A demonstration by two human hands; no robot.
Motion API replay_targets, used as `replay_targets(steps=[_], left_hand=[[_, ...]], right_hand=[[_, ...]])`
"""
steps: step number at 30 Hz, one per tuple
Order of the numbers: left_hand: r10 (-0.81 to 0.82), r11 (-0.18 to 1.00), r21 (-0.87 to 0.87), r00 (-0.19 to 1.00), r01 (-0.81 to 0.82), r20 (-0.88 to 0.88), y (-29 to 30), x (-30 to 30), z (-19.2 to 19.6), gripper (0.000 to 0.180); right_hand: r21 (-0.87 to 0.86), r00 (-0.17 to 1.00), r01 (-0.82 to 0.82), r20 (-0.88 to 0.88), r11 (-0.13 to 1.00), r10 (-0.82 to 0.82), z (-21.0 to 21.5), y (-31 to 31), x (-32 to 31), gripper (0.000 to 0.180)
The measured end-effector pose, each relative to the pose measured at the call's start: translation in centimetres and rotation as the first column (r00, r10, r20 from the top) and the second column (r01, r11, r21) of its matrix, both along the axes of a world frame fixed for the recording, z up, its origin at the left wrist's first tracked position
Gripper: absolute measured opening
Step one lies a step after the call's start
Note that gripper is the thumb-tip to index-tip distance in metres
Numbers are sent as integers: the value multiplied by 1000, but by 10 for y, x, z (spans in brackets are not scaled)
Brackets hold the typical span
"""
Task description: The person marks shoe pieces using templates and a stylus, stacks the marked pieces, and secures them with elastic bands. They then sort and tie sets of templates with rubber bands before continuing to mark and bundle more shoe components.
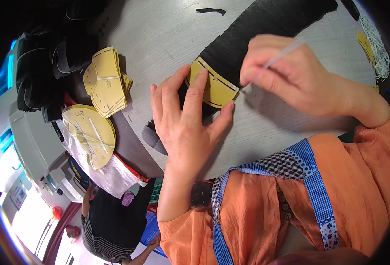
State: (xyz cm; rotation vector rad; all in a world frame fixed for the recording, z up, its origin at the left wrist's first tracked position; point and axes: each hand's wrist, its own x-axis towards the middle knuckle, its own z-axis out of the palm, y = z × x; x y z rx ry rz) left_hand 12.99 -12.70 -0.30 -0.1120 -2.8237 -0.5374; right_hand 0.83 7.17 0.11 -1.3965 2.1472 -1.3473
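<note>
A yellow card template (220, 92) with narrow slots lies on the near end of a long black strip of material (248, 42). My left hand (182, 126) rests spread over the template, its fingers pressing it down. In my right hand (294, 73) is a pale, slim pen (285, 52), gripped between thumb and fingers. Its lower end is at the template's right corner, and its tip is mostly hidden by my fingers. Small dark grey pieces (152, 138) stick out beside my left wrist.
On the left lie banded yellow templates (108, 82) and a rounded banded stack (90, 136). Black bundles (36, 70) are behind them. White cord (373, 44) hangs at the far right of the grey table (159, 26). A black scrap (211, 10) lies farther back. Another person (111, 218) is at lower left.
</note>
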Motion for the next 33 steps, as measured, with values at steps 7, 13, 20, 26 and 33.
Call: replay_targets(steps=[7,13,20,26,33], left_hand=[[-32,998,49,999,34,-33,6,-8,-6,59],[2,1000,-11,1000,-3,-31,7,-6,-5,58],[-29,1000,-8,999,29,-28,12,-13,-1,57],[-4,1000,-25,999,3,-38,15,-13,-5,58],[-37,999,17,999,36,30,16,-18,2,60]], right_hand=[[-59,992,122,32,991,-120,1,-19,-20,21],[8,997,-30,-75,1000,30,-2,0,-4,13],[-80,992,119,49,990,-116,4,-4,-25,17],[6,988,5,-153,1000,-5,-3,-3,-18,15],[13,992,118,41,993,-119,17,12,-29,18]])
